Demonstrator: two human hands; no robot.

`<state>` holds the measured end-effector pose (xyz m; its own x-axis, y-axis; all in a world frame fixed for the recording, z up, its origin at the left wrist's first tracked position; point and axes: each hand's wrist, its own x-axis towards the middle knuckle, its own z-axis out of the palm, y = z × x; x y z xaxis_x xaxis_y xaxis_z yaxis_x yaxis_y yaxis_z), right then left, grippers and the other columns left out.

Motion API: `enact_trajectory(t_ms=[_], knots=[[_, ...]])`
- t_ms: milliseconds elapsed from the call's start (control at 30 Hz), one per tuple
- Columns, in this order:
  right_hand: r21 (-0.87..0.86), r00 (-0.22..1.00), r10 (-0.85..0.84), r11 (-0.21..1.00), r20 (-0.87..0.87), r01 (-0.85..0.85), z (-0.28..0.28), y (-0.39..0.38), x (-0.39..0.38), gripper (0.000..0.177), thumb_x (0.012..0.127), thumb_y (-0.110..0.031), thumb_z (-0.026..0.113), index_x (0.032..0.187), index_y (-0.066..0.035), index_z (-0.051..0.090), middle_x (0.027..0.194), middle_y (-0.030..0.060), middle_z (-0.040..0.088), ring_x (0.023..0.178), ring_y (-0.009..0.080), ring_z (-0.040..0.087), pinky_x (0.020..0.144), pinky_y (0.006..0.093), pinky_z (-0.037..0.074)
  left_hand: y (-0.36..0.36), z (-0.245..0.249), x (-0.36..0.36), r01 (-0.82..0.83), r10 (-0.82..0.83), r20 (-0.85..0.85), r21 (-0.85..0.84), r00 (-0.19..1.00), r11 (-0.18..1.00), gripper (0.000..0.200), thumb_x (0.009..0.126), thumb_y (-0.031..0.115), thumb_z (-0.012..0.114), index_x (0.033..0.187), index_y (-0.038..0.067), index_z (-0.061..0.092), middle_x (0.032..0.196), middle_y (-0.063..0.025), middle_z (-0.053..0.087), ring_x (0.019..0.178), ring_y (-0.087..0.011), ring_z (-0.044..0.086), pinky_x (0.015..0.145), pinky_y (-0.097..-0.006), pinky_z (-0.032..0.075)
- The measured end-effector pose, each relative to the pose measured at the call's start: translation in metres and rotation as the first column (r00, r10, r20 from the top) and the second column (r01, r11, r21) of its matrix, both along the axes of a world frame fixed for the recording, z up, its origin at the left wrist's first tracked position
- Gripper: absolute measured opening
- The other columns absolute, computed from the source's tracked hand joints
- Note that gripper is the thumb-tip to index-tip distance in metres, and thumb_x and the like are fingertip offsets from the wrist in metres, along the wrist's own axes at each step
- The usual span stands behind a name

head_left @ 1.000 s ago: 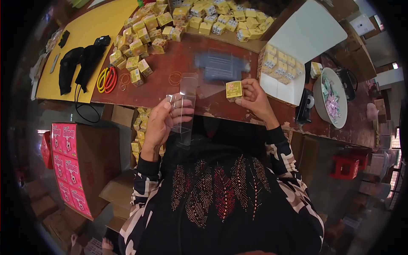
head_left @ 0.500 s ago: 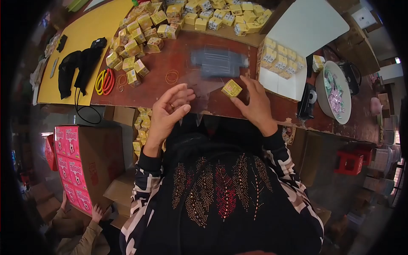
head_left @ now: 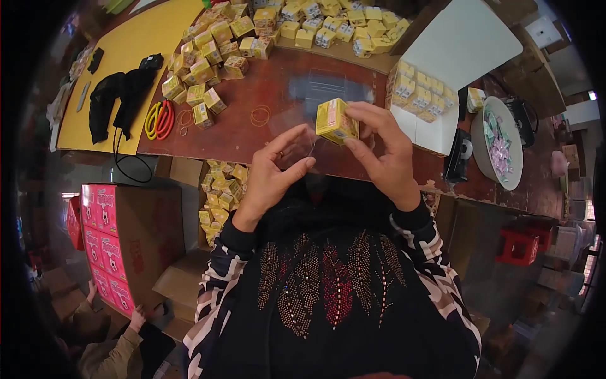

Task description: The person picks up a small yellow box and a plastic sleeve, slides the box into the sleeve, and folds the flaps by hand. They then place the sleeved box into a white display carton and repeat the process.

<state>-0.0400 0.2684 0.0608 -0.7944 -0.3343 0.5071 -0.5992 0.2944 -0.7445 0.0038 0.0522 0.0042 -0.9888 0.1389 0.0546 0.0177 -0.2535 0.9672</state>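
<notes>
My right hand (head_left: 390, 155) grips a small yellow printed box (head_left: 333, 120) between thumb and fingers, tilted above the table's front edge. Just left of it, my left hand (head_left: 268, 183) has thumb and fingers curved around a piece of clear thin plastic (head_left: 310, 143), seen mainly by its shine. The box is right beside this plastic. Behind both hands a flat stack of clear plastic sheets or bags (head_left: 322, 87) lies on the red-brown table (head_left: 252, 88).
Yellow boxes (head_left: 205, 63) are heaped at the back left. A white carton (head_left: 429, 126) with rows of boxes stands right, beside a tape dispenser (head_left: 456, 158) and a bowl of small packets (head_left: 499, 145). A person's hand (head_left: 137, 319) touches a pink-sided carton (head_left: 104, 246) lower left.
My right hand has lifted the yellow box off the table and turned it. My left hand has moved right, closer to the box, with the clear plastic at its fingers.
</notes>
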Motion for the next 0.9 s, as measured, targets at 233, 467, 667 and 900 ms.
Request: enact_trajectory(t_ms=[233,467,667,900], knots=[[0.222,0.996,0.004,0.975,-0.093,0.017,0.008,0.002,-0.002,0.036,0.086,-0.001,0.069,0.121,-0.005,0.066,0.125,0.0137,0.063,0.096,0.021,0.063,0.071,0.0273,0.052,0.001,-0.003,0.004,-0.027,0.029,-0.033,0.052,0.999,0.998,0.057,0.09,-0.003,0.067,0.142,-0.004,0.045,0.134,-0.0124,0.058,0.123,-0.0184,0.056,0.106,-0.0319,0.044],[0.332,0.976,0.181,0.934,-0.122,-0.131,0.008,0.003,-0.014,0.034,0.087,-0.003,0.066,0.122,-0.005,0.065,0.122,0.0137,0.064,0.105,0.0265,0.061,0.078,0.0324,0.053,0.007,-0.007,0.006,-0.021,0.021,0.001,0.128,1.0,0.992,0.058,0.09,-0.001,0.067,0.142,-0.004,0.044,0.136,-0.0123,0.055,0.123,-0.0182,0.055,0.105,-0.0318,0.044],[0.33,0.976,0.208,0.918,0.065,-0.218,0.023,0.006,-0.017,0.036,0.087,-0.003,0.066,0.123,-0.004,0.064,0.119,0.0137,0.064,0.103,0.0279,0.061,0.086,0.035,0.051,0.013,-0.001,0.011,-0.052,0.053,0.001,0.117,0.999,0.992,0.058,0.09,-0.002,0.066,0.143,-0.004,0.043,0.136,-0.0126,0.055,0.122,-0.0179,0.056,0.104,-0.0309,0.044],[0.266,0.934,0.225,0.916,0.277,-0.299,0.033,0.009,-0.021,0.037,0.086,-0.003,0.067,0.122,-0.003,0.064,0.117,0.0132,0.064,0.102,0.0254,0.061,0.087,0.0323,0.05,0.019,0.002,0.017,-0.149,0.154,-0.09,0.06,0.984,0.987,0.054,0.093,0.0,0.065,0.143,-0.004,0.044,0.133,-0.012,0.058,0.119,-0.0172,0.058,0.101,-0.0295,0.046]])
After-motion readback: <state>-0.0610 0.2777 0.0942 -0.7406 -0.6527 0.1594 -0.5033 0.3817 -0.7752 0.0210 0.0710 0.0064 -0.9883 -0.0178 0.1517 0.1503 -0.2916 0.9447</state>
